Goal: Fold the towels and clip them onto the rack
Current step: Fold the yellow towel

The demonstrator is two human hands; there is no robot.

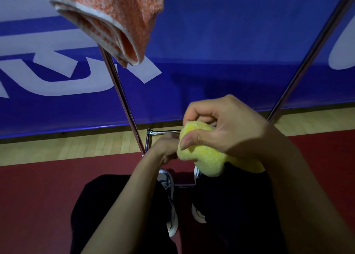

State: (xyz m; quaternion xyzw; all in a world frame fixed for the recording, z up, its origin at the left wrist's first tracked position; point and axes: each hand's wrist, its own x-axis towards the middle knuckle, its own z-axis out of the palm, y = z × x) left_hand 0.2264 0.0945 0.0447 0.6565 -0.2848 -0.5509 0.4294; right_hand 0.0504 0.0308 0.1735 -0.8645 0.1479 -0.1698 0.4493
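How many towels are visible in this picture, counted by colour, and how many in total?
Orange towel, folded, hanging at the top of the view: 1
Yellow towel, pinched by the right hand, with the left hand at its edge: 1
Total: 2 towels

Right hand [226, 127] gripping bunched yellow towel [201, 157], left hand [167, 146] at its edge, folded orange towel [113, 19] hanging above rack pole [123, 103]

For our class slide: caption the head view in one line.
Both hands, right hand and left hand, grip a yellow towel below a hanging orange towel.
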